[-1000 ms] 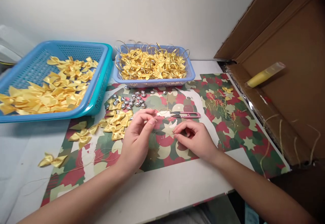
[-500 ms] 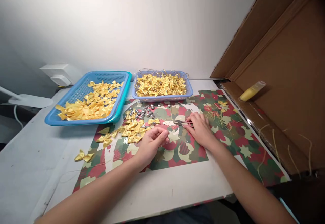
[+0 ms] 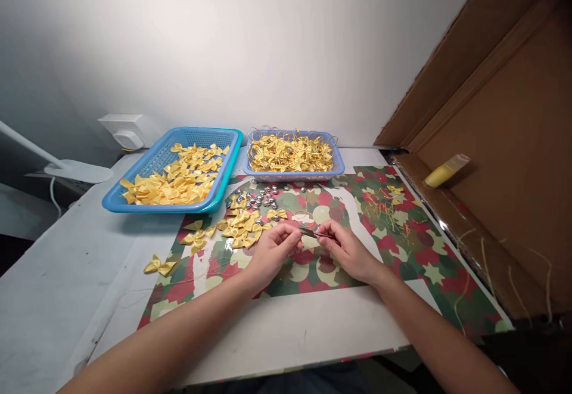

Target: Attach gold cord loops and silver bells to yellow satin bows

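Observation:
My right hand is closed around a small pair of thread snips, whose dark blades point left. The blade tips reach close to the fingertips of my left hand. My left thumb and fingers are pinched together; what lies between them is too small to make out. Just left of my left hand is a loose group of yellow satin bows. Several silver jingle bells lie behind them on the patterned sheet. A thin gold cord is on the sheet beyond the snips.
A blue basket of yellow bows stands at the back left. Beside it is a lilac basket of bows with gold cord loops. Cord scraps lie at right, near a cardboard wall with a yellow tube.
My right hand has lifted the thread snips off the sheet and brought them left to my left hand. My left hand stays pinched. The whole view has shifted slightly.

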`<action>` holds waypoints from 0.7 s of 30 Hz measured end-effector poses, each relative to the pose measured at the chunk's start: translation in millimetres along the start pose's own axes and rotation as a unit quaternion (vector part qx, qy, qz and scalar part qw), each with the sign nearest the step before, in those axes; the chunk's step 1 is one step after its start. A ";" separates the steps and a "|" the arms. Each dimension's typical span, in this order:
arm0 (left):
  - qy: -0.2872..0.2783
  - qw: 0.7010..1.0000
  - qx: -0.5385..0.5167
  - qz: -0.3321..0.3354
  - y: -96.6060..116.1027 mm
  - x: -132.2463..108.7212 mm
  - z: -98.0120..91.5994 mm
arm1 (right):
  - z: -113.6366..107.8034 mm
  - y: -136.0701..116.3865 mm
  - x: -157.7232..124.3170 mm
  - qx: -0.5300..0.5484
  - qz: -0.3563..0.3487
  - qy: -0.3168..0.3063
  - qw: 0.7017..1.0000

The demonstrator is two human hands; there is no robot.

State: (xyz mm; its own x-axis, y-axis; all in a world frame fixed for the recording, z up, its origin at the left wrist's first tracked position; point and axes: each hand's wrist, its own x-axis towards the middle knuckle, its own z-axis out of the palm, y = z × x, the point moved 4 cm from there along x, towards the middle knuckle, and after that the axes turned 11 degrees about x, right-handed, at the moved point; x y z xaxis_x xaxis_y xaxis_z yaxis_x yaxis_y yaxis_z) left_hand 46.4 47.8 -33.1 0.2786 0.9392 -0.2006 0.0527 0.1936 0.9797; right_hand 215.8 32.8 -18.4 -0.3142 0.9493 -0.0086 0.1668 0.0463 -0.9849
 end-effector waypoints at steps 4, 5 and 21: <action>0.000 1.000 0.013 0.006 0.9 -0.5 0.1 | -0.9 3.2 1.0 0.007 -0.001 0.010 1.000; 0.001 1.000 0.015 0.008 1.0 -0.5 0.1 | -1.3 3.2 1.1 0.005 -0.003 0.013 1.000; -0.003 0.999 0.016 0.035 2.4 -0.9 1.0 | -0.1 1.8 0.2 -0.056 -0.016 0.017 0.998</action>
State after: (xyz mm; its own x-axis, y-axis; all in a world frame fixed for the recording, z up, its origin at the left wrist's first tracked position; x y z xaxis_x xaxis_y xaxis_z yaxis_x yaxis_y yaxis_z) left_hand 47.1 47.1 -30.6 0.2880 0.9484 -0.1326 0.0639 0.1191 0.9908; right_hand 216.1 33.0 -20.2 -0.2896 0.9567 0.0295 0.2620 0.1088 -0.9589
